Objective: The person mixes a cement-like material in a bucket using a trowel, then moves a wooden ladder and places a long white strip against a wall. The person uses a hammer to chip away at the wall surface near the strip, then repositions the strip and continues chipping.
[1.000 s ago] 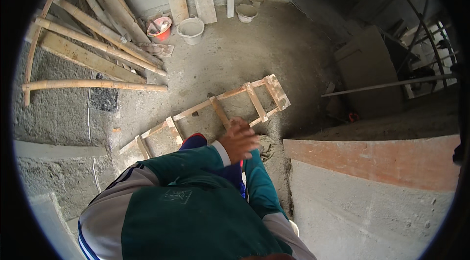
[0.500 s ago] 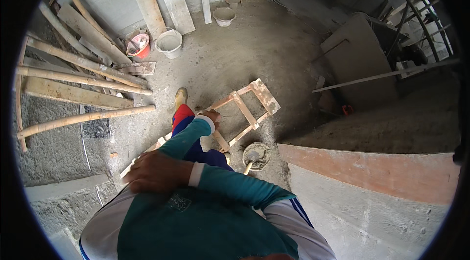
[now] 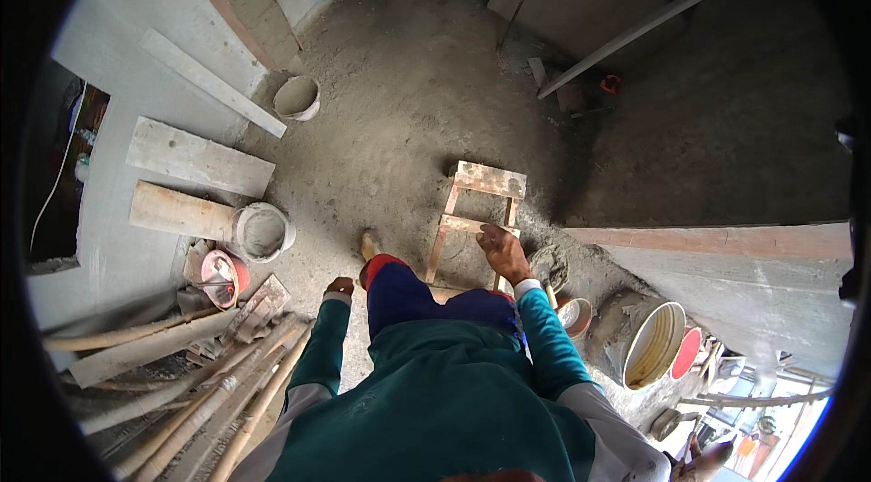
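Observation:
My right hand, at the end of a teal sleeve, hangs in front of a rough wooden frame with crosspieces, like a low trestle. Its fingers are curled in, and nothing shows in them. The hand overlaps a crosspiece in view but looks nearer to me than the wood. On the other side, my left hand is down beside my leg, fingers folded, with no object visible in it. A round container of grey mortar is partly hidden behind my right wrist.
Buckets and leaning planks line the left wall. Bamboo poles lie at lower left. To the right are a large drum, a small bucket and a low wall. A long pole slants at upper right.
My view has swung to the right, bringing the drum into sight. My right arm, across my body before, now reaches forward on the right; my left hand is apart from the wooden frame, on the left.

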`<act>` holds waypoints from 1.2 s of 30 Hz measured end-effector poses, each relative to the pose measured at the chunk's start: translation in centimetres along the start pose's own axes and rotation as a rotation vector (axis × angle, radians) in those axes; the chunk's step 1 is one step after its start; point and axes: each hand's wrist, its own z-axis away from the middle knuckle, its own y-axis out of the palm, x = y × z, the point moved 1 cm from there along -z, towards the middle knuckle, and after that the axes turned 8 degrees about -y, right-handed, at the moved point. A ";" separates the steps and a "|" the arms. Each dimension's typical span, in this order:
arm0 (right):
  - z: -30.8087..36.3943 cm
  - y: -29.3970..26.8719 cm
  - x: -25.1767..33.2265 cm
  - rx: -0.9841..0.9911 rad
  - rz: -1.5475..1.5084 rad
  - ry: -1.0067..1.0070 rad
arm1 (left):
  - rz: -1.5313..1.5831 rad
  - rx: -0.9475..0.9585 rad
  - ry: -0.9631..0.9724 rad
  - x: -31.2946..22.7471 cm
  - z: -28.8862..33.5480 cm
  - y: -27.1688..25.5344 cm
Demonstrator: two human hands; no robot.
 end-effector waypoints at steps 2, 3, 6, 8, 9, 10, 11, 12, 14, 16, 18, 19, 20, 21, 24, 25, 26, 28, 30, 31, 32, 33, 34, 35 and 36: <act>0.6 1.2 0.8 -0.098 -0.126 0.119 | -0.336 0.042 -0.147 3.2 -2.1 -6.5; 1.1 1.8 1.0 -0.167 -0.165 0.134 | -0.468 0.024 -0.236 4.5 -2.2 -9.5; 1.6 3.1 0.9 -0.295 -0.142 0.120 | -0.605 0.115 -0.068 5.4 -4.6 -17.8; 1.6 4.4 0.1 -0.361 -0.107 0.188 | -0.573 0.121 -0.010 4.6 -7.5 -21.2; 1.6 5.3 -0.5 -0.390 -0.114 0.261 | -0.600 0.161 -0.042 3.7 -9.4 -22.1; 1.6 6.2 -1.1 -0.405 -0.127 0.266 | -0.537 0.156 0.076 2.3 -11.6 -22.6; 1.8 7.3 -1.7 -0.414 -0.154 0.296 | -0.563 0.224 0.057 1.0 -13.5 -23.0; 2.0 8.5 -2.3 -0.423 -0.187 0.352 | -0.669 0.244 0.097 -1.1 -15.9 -22.7; 2.1 11.1 -3.2 -0.466 -0.281 0.332 | -0.458 0.215 0.105 -5.7 -19.4 -22.5; 2.1 13.8 -3.8 -0.491 -0.412 0.394 | -0.102 0.149 0.255 -11.0 -21.6 -22.6; 1.3 16.6 -4.3 -0.549 -0.634 0.430 | -0.087 0.127 0.392 -17.4 -24.0 -22.8; 0.7 17.8 -4.8 -0.541 -0.673 0.450 | -0.079 0.126 0.460 -20.7 -25.4 -22.7; -0.9 18.9 -5.2 -0.572 -0.528 0.422 | 0.016 0.200 0.442 -23.7 -26.7 -23.0; -2.5 19.8 -5.7 -0.585 -0.405 0.434 | 0.017 0.227 0.491 -26.7 -28.2 -23.2; -7.3 21.3 -7.6 -0.534 -0.525 0.626 | -0.072 0.328 0.358 -33.3 -32.6 -24.3; -9.0 21.3 -7.8 -0.534 -0.580 0.755 | -0.081 0.340 0.434 -35.0 -33.8 -24.9; -10.9 20.5 -8.2 -0.574 -0.526 0.685 | -0.038 0.376 0.438 -36.5 -35.0 -25.2; -13.5 18.8 -8.2 -0.647 -0.582 0.705 | -0.259 0.407 0.204 -38.4 -37.2 -26.4; -16.4 15.4 -7.8 -0.762 -0.592 0.590 | -0.228 0.436 0.115 -40.5 -39.3 -26.4; -16.1 14.1 -7.6 -0.742 -0.570 0.747 | -0.232 0.466 0.053 -41.4 -40.2 -26.4; -17.0 13.0 -7.2 -0.798 -0.663 0.801 | -0.353 0.440 -0.017 -42.5 -41.4 -25.8; -17.2 11.7 -7.1 -0.864 -0.742 0.836 | -0.512 0.421 0.005 -43.7 -42.3 -25.4; -17.4 10.7 -6.9 -0.954 -0.763 0.856 | -0.454 0.502 0.136 -45.8 -43.7 -23.9; -17.3 10.0 -6.7 -1.024 -0.804 0.867 | -0.452 0.527 0.174 -47.5 -44.7 -22.6; -17.0 9.7 -6.5 -1.104 -0.829 0.910 | -0.466 0.577 0.174 -49.3 -45.5 -21.5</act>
